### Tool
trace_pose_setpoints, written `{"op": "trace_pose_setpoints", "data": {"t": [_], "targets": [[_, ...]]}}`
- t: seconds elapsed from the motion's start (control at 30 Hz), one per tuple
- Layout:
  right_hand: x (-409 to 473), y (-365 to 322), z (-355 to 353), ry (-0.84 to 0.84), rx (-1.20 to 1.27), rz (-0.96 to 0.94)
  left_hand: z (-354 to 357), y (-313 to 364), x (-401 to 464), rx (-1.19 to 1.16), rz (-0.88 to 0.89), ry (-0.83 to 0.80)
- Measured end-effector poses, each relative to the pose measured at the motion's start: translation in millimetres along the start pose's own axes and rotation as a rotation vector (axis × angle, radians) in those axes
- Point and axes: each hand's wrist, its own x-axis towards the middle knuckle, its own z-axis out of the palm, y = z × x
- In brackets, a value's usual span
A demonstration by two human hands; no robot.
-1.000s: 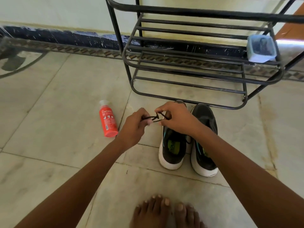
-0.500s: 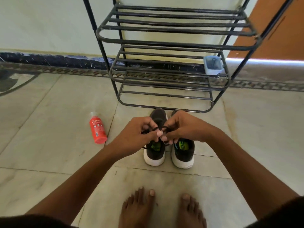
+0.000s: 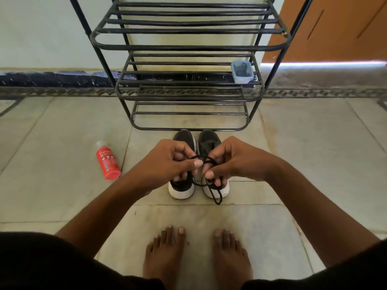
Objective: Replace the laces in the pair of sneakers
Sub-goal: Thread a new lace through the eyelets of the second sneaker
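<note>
A thin black cord lace (image 3: 206, 162) loops above two dark grey mesh sneakers (image 3: 207, 143) with white rubber soles. A red plastic spray bottle (image 3: 107, 163) carries white lettering. The black metal-tube shoe rack (image 3: 188, 47) holds a pale blue translucent plastic box (image 3: 241, 72). The floor tiles (image 3: 52, 164) are mottled grey-beige, edged by a zigzag border.

I see a black metal rack (image 3: 188, 47) with barred shelves standing against a pale wall (image 3: 41, 28) on a tiled floor (image 3: 52, 185). A small clear box (image 3: 241, 71) with something dark inside sits at the right end of a lower shelf. A red bottle (image 3: 107, 162) with a clear cap lies on its side on the floor, left of the rack. An orange door (image 3: 335, 28) shows at the upper right. Two bare feet (image 3: 196, 258) rest on the tiles at the bottom.
</note>
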Motion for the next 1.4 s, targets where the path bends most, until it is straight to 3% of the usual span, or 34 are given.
{"op": "trace_pose_setpoints", "data": {"t": [0.13,0.4,0.53,0.67,0.83,1.0,1.2,1.4], "targets": [[-2,14,0,0.072,0.054,0.007,5,-6,2,0.017,-0.023,-0.023],[22,82,29,0.187,-0.162,0.223,15,-49,19,0.436,-0.123,-0.039],[29,90,36,0.147,-0.549,0.200,20,-54,20,0.325,-0.121,0.127],[31,84,27,0.207,-0.417,0.194,14,-49,30,0.217,-0.007,0.263],[37,78,7,0.510,-0.316,0.045,5,-38,54,0.268,0.109,0.360],[57,94,-14,0.871,-0.474,0.166,19,-54,97,0.375,0.072,0.348],[82,124,-37,0.760,-0.557,0.322,33,-82,153,0.440,0.057,0.345],[101,146,-43,0.758,-0.763,0.258,49,-103,203,0.465,0.047,0.293]]}}
